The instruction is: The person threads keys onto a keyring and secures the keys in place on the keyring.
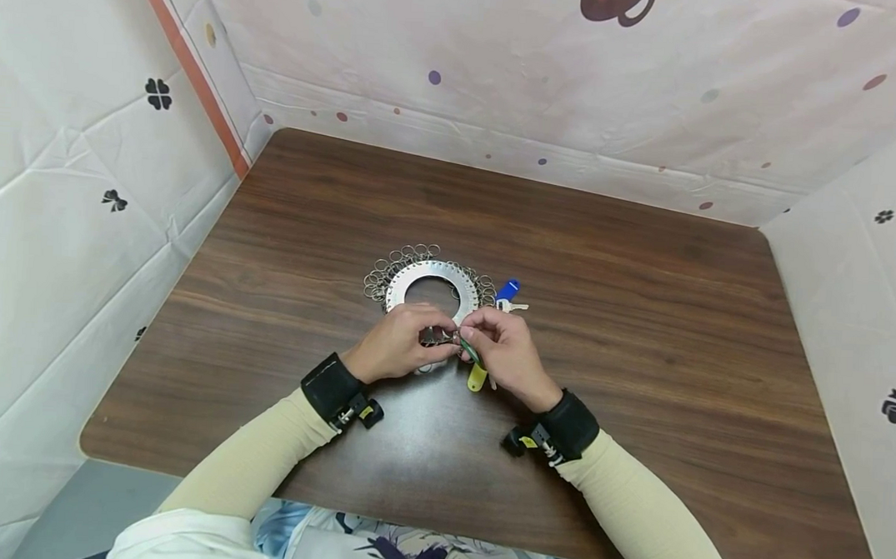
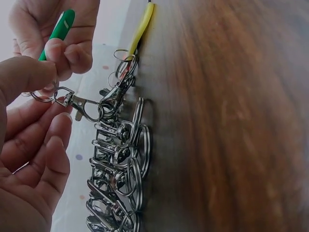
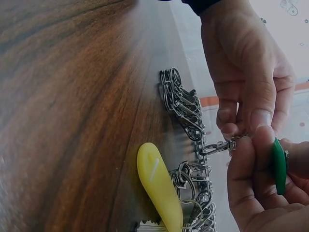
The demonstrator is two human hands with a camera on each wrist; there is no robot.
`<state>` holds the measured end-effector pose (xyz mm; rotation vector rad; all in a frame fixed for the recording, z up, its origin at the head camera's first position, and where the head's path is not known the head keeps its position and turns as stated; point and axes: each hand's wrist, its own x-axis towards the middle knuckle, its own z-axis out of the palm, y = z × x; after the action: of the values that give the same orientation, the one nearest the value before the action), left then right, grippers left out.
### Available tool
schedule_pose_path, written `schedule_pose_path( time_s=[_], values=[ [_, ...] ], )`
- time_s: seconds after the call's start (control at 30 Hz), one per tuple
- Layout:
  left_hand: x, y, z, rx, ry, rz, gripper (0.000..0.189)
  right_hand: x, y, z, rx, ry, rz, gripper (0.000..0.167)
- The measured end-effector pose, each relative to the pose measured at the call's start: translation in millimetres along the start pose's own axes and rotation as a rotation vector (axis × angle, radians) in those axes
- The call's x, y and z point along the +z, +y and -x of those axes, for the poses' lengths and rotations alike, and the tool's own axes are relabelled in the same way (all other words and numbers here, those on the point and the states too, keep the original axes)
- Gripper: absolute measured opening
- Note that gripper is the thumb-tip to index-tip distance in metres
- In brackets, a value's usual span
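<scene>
A flat silver metal ring (image 1: 397, 292) lies on the table, with lobster clasps and split rings hung around its edge. My left hand (image 1: 400, 340) is at its near side, thumb and fingers pinching a small split ring (image 2: 41, 99) beside a swivel clasp (image 2: 83, 105). The clasp is hooked at the metal ring's rim. My right hand (image 1: 508, 353) pinches a green key tag (image 3: 279, 166) close against the left fingertips. Fingers partly hide where tag and split ring meet. A yellow key tag (image 3: 157, 181) hangs nearby on a split ring.
A blue key tag (image 1: 507, 290) and a silver key (image 1: 518, 307) lie at the metal ring's right side. Several bare split rings (image 1: 379, 281) fan out at its left and back. The brown wooden table (image 1: 641, 321) meets patterned cloth walls at the back and sides.
</scene>
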<state>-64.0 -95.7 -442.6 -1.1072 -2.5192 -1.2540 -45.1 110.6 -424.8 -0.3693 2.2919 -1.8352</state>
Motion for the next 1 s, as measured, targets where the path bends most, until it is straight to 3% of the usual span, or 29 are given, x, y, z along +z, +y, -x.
schedule_pose_path(
  time_s=[0.33, 1.0],
  values=[
    [0.8, 1.9, 0.9, -0.037, -0.013, 0.007, 0.026, -0.1, 0.7, 0.1, -0.003, -0.006, -0.012, 0.008],
    [1.4, 0.8, 1.7, 0.016, 0.024, -0.004, 0.023, 1.2, 2.3, -0.2, -0.014, -0.007, -0.015, 0.008]
  ],
)
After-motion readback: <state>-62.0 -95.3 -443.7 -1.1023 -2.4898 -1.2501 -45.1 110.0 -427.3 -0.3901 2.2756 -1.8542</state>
